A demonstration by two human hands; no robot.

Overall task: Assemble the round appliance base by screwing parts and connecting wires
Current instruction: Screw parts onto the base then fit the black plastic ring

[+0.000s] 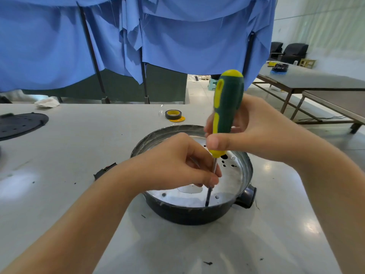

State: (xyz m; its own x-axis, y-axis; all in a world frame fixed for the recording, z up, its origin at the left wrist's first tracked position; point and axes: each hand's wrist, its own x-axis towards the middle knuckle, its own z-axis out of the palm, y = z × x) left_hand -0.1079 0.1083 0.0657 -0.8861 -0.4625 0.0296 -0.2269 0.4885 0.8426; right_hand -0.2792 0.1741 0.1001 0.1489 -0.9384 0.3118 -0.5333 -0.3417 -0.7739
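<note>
Up close, two bare hands work a screwdriver down into a round appliance base on a table.

Left fingertips (212,179) pinch the thin metal shaft low down, steadying it; the left hand (177,165) reaches in over the near-left rim. The right hand (246,133) has thumb and fingers curled round the lower part of the green and yellow handle of the screwdriver (227,107), which stands nearly upright, its tip at the silver floor near the front wall of the base (189,216). The base sits in the middle of the grey table (79,155), right of a black disc (19,123), with a roll of tape (173,114) beyond it. No screw is visible under the tip. The likely risk: the tip slips off the screw head and jabs the pinching fingers, or the unheld base turns on the table.
</note>
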